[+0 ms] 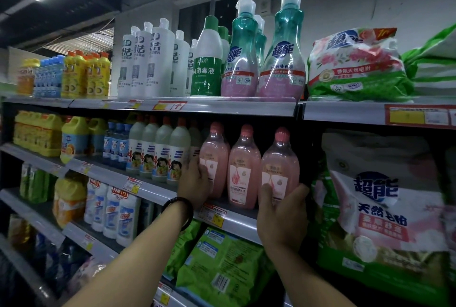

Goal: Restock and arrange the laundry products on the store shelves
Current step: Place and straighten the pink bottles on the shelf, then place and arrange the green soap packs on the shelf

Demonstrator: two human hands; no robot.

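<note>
Status: three pink bottles stand in a row on one shelf (243,227), and we place everything off the mid bottle (243,168).

- Left hand (197,184) wraps the low body of the left bottle (214,156), just left of mid, with fingers curled round its front.
- Right hand (281,213) grips the low body of the right bottle (280,158), just right of mid. The thumb is pressed across the label and the fingers go round the far side.
- Mid stands free with no hand on it, close against both neighbours (touching or a hair apart, we can't tell from this angle).
- The right bottle's base is hidden behind our hand, so we can't tell if it is seated or lifted.

Risks as we judge them:
- If we squeeze the outer two inward, mid gets pinched. The bodies are rounded, so it likely pops forward, and it sits near the shelf lip.
- Both grips are low on tall, narrow-necked bottles. A shove at the base could tip the top over.
- The white bottles (176,153), left of mid past the left bottle, stand packed tight. Sliding the left bottle further left could knock one over.
- The big bag (380,195), right of mid, sits close to the right bottle. Our fingers on that side could jam, or the bag could nudge the bottle askew.
- The price tag (212,215) sits below-left of mid. Our wrist bracelet (181,210) could snag it.
</note>
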